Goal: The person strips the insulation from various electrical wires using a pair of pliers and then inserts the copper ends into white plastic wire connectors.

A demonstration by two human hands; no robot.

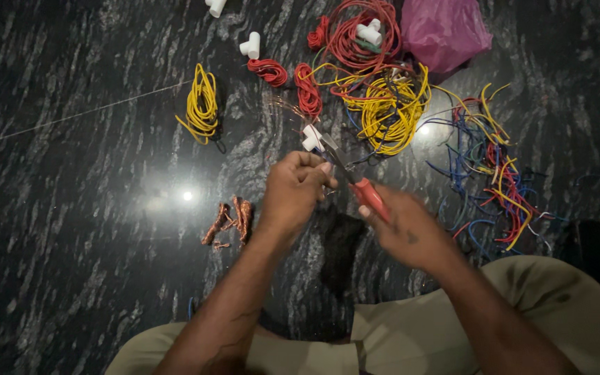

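At frame centre my left hand (293, 191) pinched a thin wire while my right hand (407, 232) closed around red-handled pliers (355, 179) biting it, with little stripped copper (230, 221) piled at left and many coloured wires (487, 160) untouched at right.

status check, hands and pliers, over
Right hand shut on red-handled pliers. Left hand pinching wire at the plier tips. Yellow wire bundle just beyond.
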